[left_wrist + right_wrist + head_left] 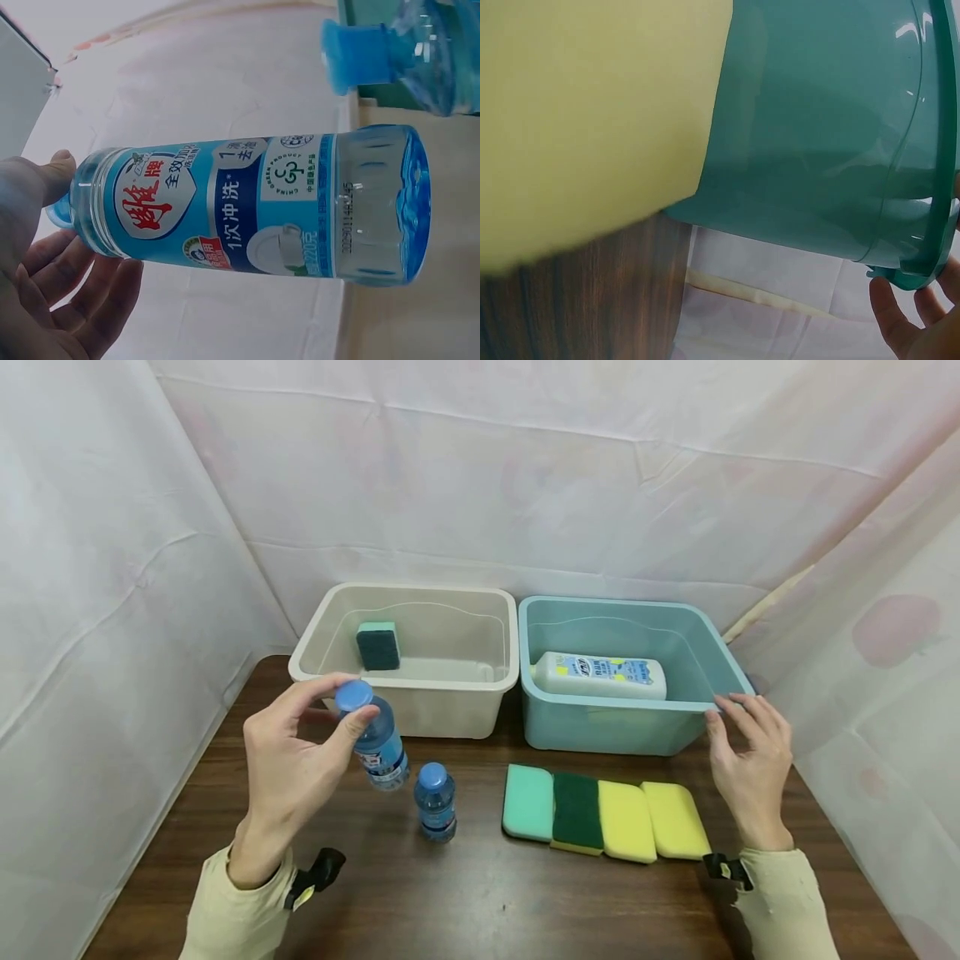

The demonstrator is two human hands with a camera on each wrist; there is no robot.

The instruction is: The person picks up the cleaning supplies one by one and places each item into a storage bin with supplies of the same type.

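My left hand (292,760) pinches the neck of a clear blue bottle (382,752) between thumb and fingers, just in front of the beige bin (450,710). The left wrist view shows that bottle's printed label (217,206) and the left hand (67,277) round its cap end. A second blue-capped bottle (437,810) stands upright on the table to the right of the held one. My right hand (753,760) touches the front right rim of the blue bin (600,727); the right wrist view shows fingertips of the right hand (922,315) at the rim.
A green sponge (378,646) stands inside the beige bin. A white bottle (600,676) lies in the blue bin. Several sponges (627,822) lie in a row on the wooden table (480,910), in front of the blue bin. White curtains (480,477) hang behind and at both sides.
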